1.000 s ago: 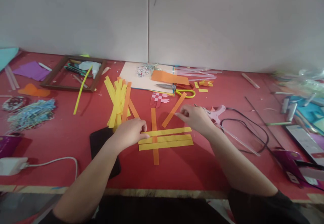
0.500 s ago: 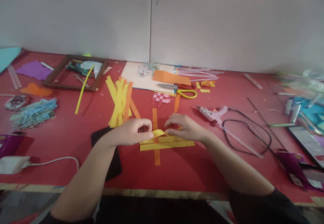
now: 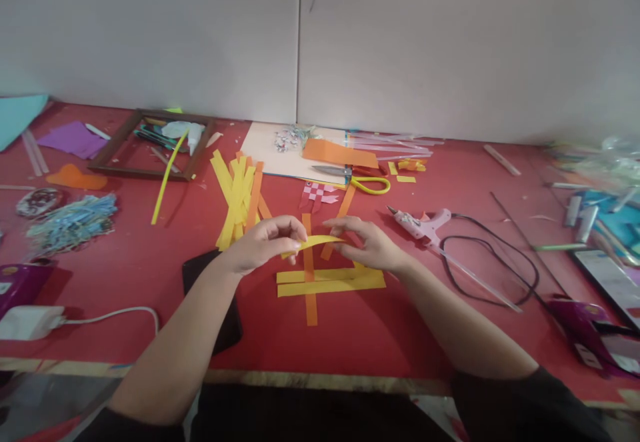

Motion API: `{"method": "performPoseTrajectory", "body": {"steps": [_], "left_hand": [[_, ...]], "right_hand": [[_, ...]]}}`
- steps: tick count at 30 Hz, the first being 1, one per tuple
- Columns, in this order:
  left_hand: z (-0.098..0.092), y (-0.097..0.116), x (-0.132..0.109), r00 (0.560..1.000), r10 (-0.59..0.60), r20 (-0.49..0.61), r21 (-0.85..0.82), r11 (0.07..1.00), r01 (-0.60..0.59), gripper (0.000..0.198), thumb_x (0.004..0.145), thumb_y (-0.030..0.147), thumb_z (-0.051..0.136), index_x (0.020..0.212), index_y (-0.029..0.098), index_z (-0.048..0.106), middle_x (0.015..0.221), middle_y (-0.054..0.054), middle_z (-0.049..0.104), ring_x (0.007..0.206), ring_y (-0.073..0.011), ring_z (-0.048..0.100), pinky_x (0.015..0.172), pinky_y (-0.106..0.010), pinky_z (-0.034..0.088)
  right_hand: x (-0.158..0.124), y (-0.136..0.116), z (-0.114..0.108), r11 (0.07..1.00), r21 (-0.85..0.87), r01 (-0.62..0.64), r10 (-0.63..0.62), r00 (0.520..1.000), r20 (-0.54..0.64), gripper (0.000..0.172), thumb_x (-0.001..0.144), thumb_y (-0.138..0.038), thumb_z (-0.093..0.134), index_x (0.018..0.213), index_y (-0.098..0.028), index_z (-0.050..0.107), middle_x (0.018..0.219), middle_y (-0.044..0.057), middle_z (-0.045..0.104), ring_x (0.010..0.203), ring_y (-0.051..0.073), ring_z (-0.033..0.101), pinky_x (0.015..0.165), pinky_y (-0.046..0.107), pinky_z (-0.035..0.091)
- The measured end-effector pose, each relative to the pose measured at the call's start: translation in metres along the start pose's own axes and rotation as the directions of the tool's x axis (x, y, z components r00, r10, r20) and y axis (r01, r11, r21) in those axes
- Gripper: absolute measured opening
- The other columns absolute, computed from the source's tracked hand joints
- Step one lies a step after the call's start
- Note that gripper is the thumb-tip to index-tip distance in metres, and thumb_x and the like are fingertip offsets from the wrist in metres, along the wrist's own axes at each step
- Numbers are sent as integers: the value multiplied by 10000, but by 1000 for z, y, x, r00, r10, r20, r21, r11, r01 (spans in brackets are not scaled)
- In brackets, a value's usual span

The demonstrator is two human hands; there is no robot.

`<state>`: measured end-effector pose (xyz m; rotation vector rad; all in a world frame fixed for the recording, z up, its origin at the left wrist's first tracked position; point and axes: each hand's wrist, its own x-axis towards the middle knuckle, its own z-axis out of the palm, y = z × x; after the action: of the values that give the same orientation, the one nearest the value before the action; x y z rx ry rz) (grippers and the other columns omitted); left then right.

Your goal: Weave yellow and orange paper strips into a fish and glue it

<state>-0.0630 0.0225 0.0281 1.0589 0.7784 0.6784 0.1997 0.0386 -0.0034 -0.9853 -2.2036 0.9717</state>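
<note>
A yellow paper strip [image 3: 321, 240], slightly bowed, stretches between my two hands above the table. My left hand [image 3: 265, 243] pinches its left end between thumb and fingers. At the other end, my right hand [image 3: 367, 243] grips the strip with its fingers curled. Below them lie two yellow paper strips [image 3: 330, 287], set side by side across an upright orange paper strip [image 3: 311, 309]. Another orange strip [image 3: 346, 202] slants just behind my right hand. Beyond, a pink checkered woven paper fish [image 3: 317, 193] rests on the table.
Yellow strips [image 3: 235, 202] are piled at left behind a black phone [image 3: 227, 335]. Scissors [image 3: 370, 183] lie at the back. To the right is a pink glue gun [image 3: 420, 225] with a looped black cord [image 3: 535, 269]. A wooden frame [image 3: 135, 172] holds small tools.
Both hands have risen and moved away from me with the yellow strip, off the crossed strips. The strip is now straighter between them.
</note>
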Motion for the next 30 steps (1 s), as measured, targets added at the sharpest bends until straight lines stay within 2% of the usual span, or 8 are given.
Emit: {"method": "performPoseTrajectory", "body": {"steps": [4, 6, 8, 11, 13, 20, 26, 30], "left_hand": [[-6, 0, 2, 994, 88, -60, -168, 981, -97, 48, 707, 196, 610, 673, 194, 575, 556, 51, 446, 537, -85, 464, 630, -272, 497], [-9, 2, 1, 982, 138, -131, -257, 952, -168, 135, 676, 246, 603, 610, 206, 493, 523, 55, 344, 539, -95, 425, 634, -282, 502], [-11, 4, 0, 956, 173, -236, -331, 911, -247, 221, 663, 286, 589, 567, 212, 404, 511, 54, 240, 537, -111, 395, 636, -303, 508], [-14, 5, -1, 896, 228, -381, -321, 876, -360, 308, 702, 362, 563, 548, 220, 338, 523, 56, 109, 511, -125, 317, 628, -324, 504], [-15, 4, -2, 862, 273, -428, -277, 868, -412, 350, 742, 427, 556, 542, 226, 350, 533, 53, 62, 504, -133, 274, 605, -313, 482], [-18, -1, 0, 802, 366, -472, -184, 849, -496, 423, 822, 550, 477, 530, 246, 438, 494, 30, 102, 527, -161, 251, 558, -300, 363], [-16, -1, 0, 804, 354, -478, -210, 842, -496, 429, 804, 537, 486, 511, 237, 399, 549, 36, 46, 525, -161, 187, 551, -310, 312], [-16, -2, -2, 805, 360, -471, -197, 847, -494, 455, 799, 568, 489, 509, 239, 369, 564, 38, 11, 522, -166, 172, 529, -312, 297]], "right_hand": [[1, 13, -3, 986, -111, -127, 98, 967, -237, 295, 866, -237, 528, 1126, -207, 664, 1028, 77, 726, 928, 212, 685, 830, 372, 545], [2, 19, -7, 972, -171, -162, 107, 950, -292, 279, 888, -231, 504, 1110, -190, 667, 1038, 105, 722, 959, 240, 667, 856, 424, 526], [2, 22, -12, 966, -215, -144, 87, 963, -256, 284, 882, -199, 518, 1116, -211, 678, 1096, 106, 718, 1053, 267, 632, 933, 479, 477], [2, 24, -16, 932, -358, -49, 31, 998, -56, 374, 889, -125, 491, 1185, -269, 668, 1232, 67, 690, 1218, 280, 540, 1016, 511, 387], [3, 25, -19, 885, -465, 8, 12, 999, 40, 385, 928, -127, 449, 1221, -266, 655, 1205, 73, 701, 1208, 275, 531, 1006, 499, 368], [8, 22, -21, 868, -496, 16, 23, 997, 72, 248, 950, -219, 488, 1032, -228, 722, 964, 83, 706, 984, 253, 566, 915, 440, 376], [15, 10, -17, 897, -440, 42, -2, 996, 91, 164, 917, -214, 526, 859, -196, 678, 972, 95, 674, 996, 256, 563, 922, 427, 413], [31, -8, -21, 913, -406, 40, -14, 998, 67, 141, 920, -206, 496, 881, -185, 630, 889, 78, 683, 862, 216, 603, 826, 358, 459]]}}
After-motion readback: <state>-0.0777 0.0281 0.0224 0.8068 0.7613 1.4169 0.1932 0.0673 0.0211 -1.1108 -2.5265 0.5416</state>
